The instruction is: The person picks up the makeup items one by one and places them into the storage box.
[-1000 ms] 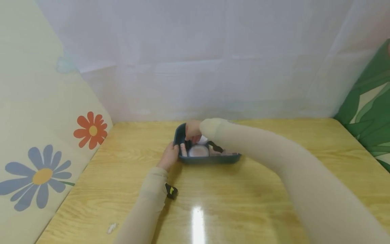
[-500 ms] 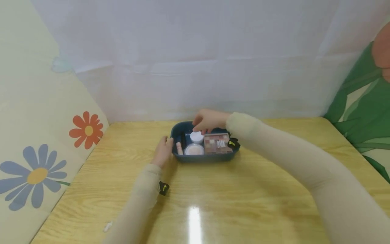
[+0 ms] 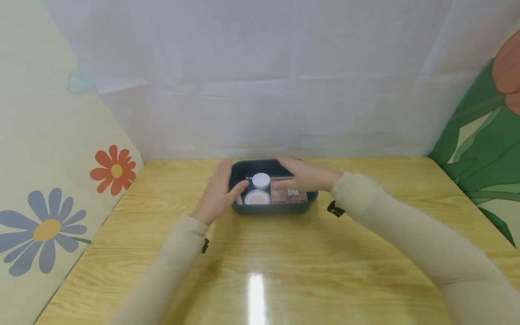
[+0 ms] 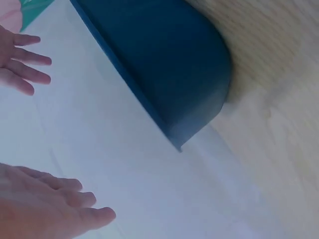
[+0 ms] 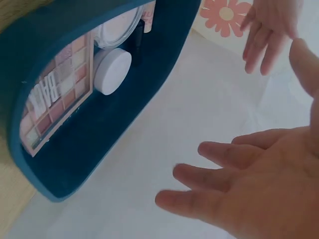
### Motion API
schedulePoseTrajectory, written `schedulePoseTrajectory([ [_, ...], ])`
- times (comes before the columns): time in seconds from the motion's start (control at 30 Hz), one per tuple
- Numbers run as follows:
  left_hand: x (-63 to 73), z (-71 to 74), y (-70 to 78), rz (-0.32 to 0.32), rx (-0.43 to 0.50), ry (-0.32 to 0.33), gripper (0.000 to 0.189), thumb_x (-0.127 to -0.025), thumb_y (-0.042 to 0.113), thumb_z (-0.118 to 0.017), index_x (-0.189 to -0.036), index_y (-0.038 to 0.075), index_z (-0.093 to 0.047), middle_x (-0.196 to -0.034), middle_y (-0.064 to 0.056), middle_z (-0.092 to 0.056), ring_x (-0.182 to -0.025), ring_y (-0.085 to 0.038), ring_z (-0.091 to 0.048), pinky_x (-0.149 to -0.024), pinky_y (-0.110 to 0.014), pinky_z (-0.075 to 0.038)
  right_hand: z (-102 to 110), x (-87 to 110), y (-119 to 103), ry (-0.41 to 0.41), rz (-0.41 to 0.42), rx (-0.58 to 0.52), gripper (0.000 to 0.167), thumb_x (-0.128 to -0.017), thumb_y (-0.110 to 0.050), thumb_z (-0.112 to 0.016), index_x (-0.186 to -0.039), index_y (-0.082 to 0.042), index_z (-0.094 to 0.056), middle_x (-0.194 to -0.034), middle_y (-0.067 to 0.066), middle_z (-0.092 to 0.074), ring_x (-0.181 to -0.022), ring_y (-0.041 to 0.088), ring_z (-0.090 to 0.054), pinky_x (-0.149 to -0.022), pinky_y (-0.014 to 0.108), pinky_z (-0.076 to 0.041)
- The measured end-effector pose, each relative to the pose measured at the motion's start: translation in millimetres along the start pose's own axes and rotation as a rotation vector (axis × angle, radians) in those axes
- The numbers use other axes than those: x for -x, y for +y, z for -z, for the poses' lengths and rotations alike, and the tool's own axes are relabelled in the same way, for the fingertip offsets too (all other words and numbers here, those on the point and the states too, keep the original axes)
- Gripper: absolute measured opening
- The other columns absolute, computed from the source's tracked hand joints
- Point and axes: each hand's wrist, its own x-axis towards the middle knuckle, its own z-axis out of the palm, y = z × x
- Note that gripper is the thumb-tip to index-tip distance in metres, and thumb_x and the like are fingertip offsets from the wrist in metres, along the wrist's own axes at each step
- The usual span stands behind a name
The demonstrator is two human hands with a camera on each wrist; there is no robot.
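Observation:
A dark blue plastic bin (image 3: 272, 208) stands at the back of the table. Inside it the right wrist view shows an eyeshadow palette (image 5: 57, 97), a white round jar (image 5: 110, 74), a round case with a clear lid (image 5: 118, 29), a slim black tube (image 5: 139, 39) and a pink tube (image 5: 149, 19). My left hand (image 3: 218, 194) is raised at the bin's left end, thumb apart from the fingers. Over the right end, my right hand (image 3: 307, 174) is held with fingers extended, partly covering the palette in the head view. Both wrist views show the hands holding nothing.
The wooden table (image 3: 292, 262) carries a bright light reflection in front of the bin. Close behind the bin hangs a white cloth (image 3: 260, 90). Flower-patterned panels (image 3: 46, 230) flank the table.
My right hand has come out of the bin and moved right, its fingers now straightened. My left hand has left the bin's left edge and risen beside it.

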Motion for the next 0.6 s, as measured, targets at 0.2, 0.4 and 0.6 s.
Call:
schedulePoseTrajectory([
  [0.2, 3.8, 2.6, 12.0, -0.11, -0.222, -0.082, 0.095, -0.094, 0.049, -0.059, -0.154, -0.001, -0.004, -0.16, -0.018, 0.001, -0.146, -0.033, 0.006, -0.114, -0.062, -0.001, -5.2, 20.4, 7.0, 0.033, 0.003, 0.076, 0.1, -0.092, -0.046, -0.063, -0.154, -0.002, 0.002, -0.161, 0.015, 0.001, -0.146, 0.036, 0.002, -0.116, 0.054, -0.008],
  [0.4, 6.6, 3.5, 18.1, -0.191, -0.344, -0.144, 0.106, -0.086, 0.056, -0.065, -0.154, 0.001, -0.005, -0.16, -0.016, 0.004, -0.146, -0.031, 0.01, -0.113, -0.062, 0.001, -12.2, 33.7, 11.3, 0.04, 0.011, 0.157, 0.107, -0.086, -0.057, -0.063, -0.155, -0.007, 0.003, -0.162, 0.01, 0.006, -0.145, 0.036, 0.012, -0.11, 0.068, -0.001],
  [0.6, 9.3, 3.2, 18.4, -0.316, -0.424, -0.155, 0.111, -0.08, 0.052, -0.073, -0.154, 0.0, -0.009, -0.16, -0.019, 0.003, -0.146, -0.034, 0.009, -0.112, -0.065, 0.001, -16.2, 39.8, 15.4, 0.056, 0.06, 0.209, 0.108, -0.084, -0.053, -0.067, -0.156, -0.007, -0.001, -0.162, 0.012, 0.003, -0.145, 0.037, 0.012, -0.107, 0.072, 0.0],
])
